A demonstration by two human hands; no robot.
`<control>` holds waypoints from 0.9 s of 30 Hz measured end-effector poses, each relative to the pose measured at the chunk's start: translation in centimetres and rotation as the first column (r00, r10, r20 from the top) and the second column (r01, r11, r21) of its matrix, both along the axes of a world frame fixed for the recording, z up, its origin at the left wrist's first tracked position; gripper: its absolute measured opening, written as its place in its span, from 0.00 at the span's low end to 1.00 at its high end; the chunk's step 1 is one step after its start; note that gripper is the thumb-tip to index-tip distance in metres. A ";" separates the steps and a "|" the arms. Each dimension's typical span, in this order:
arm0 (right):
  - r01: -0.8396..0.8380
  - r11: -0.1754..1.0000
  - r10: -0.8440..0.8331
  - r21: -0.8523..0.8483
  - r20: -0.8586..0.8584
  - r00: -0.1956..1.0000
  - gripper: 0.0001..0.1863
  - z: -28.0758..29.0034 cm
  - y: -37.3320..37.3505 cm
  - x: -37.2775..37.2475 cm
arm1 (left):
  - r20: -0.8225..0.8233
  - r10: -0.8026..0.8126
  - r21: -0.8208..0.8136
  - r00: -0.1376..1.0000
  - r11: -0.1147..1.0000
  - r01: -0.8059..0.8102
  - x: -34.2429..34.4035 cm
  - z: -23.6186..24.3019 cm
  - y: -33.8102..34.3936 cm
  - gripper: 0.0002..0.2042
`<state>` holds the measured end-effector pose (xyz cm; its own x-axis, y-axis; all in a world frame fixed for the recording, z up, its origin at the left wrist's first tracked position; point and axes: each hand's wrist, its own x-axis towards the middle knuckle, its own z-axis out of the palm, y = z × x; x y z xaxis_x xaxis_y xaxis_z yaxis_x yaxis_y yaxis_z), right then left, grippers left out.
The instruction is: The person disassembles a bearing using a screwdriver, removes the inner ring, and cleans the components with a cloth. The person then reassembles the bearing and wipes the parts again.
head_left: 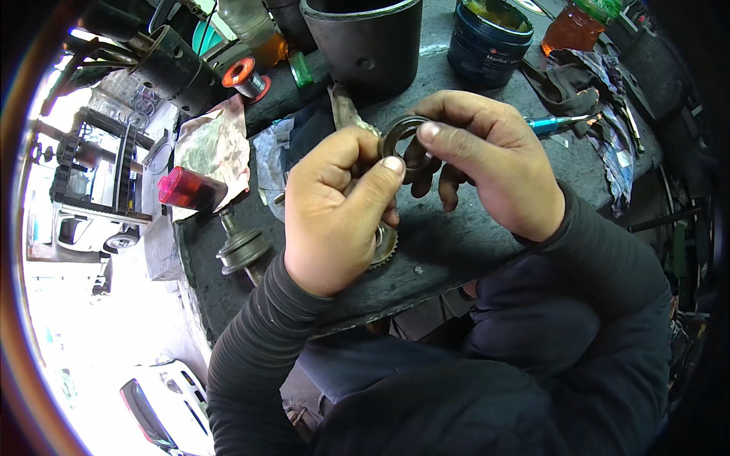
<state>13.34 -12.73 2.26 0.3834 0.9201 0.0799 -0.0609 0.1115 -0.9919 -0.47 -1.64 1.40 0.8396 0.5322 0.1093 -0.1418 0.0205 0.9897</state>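
Above the workbench I hold a dark ring (390, 138), like a bearing ring or an oil seal, tilted between both hands. My left hand (334, 205) pinches its lower left side, thumb on the face. My right hand (494, 156) grips the upper right side, with the thumb over the rim and the other fingers curled behind. A toothed metal gear (388, 249) lies on the bench, partly covered by my left hand. Left of that hand sits a stepped metal shaft (243, 249), its lower end hidden by my forearm.
A black bucket (361, 45) and an open dark tub of grease (490, 45) stand at the back. At left are a red bottle (190, 188), a stained cloth (220, 140), a wire spool (245, 78) and a tool holder (175, 72). A blue-handled tool (547, 124) lies right, beside rags (608, 156).
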 end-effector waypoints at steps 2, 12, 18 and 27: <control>0.039 0.999 -0.042 0.035 0.069 0.997 0.10 -0.3 0.1 0.0 | 0.000 -0.006 0.034 1.000 0.999 0.006 0.1 0.0 -0.2 0.04; 0.038 0.988 -0.022 0.148 -0.105 0.994 0.07 -0.3 0.0 -0.4 | -0.035 0.018 0.127 0.999 0.992 -0.014 -0.1 -0.9 -1.0 0.04; 0.048 0.993 -0.038 0.108 -0.085 0.996 0.07 -0.2 0.0 -0.2 | -0.006 0.012 0.093 1.000 0.996 -0.011 0.0 -0.9 -1.2 0.04; -0.059 0.996 0.052 0.062 0.110 0.993 0.10 -0.6 -0.2 1.0 | -0.096 -0.038 0.212 0.995 0.975 0.058 0.0 0.0 0.2 0.06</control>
